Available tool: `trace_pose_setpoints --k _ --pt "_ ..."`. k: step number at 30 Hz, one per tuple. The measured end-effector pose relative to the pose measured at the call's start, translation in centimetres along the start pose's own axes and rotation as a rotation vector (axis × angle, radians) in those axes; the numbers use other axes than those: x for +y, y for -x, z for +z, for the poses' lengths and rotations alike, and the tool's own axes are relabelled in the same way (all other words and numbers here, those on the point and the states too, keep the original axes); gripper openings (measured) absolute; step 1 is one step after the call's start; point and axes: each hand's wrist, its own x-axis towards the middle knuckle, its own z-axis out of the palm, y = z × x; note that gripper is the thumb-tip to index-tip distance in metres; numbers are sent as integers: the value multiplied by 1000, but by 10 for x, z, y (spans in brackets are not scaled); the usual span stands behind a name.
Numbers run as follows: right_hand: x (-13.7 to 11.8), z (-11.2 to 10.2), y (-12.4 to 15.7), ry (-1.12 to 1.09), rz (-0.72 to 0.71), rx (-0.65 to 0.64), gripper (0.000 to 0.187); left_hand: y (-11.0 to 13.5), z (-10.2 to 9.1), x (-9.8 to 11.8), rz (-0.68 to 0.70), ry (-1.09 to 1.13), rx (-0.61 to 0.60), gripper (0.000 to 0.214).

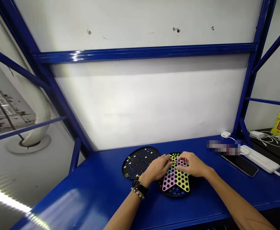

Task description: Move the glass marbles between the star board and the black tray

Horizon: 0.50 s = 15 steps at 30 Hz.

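Note:
A Chinese checkers board (170, 184) with a pink and yellow star full of black holes lies on the blue table. Dark blue marbles (175, 191) sit in its black rim at the near side, and yellow-green ones at the far side. My left hand (157, 168), wearing a watch (140, 186) and a bead bracelet (137, 192), rests over the board's left part with fingers curled; what they hold, if anything, is hidden. Over the right part is my right hand (193, 164), thumb and forefinger bent and apart, with nothing clearly visible between them. A clear marble (171, 173) shows near the board's middle.
Left of the board lies a round black lid-like tray (140, 161) with white dots and small coloured pieces. To the right are a phone (240, 164), a white power strip (261, 159) and a charger (225, 134). A blue frame (144, 53) borders the white back panel.

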Motion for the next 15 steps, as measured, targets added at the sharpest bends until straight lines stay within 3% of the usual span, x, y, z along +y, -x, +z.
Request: trace_pose_setpoints --k 3,7,15 --pt "-24 23 1 55 -135 -68 37 2 2 -5 6 30 21 25" --pt "-34 45 -3 141 -174 -117 22 2 4 -12 21 104 38 20" --pt "-33 45 -2 126 -166 -78 15 7 13 -5 -8 77 104 19"
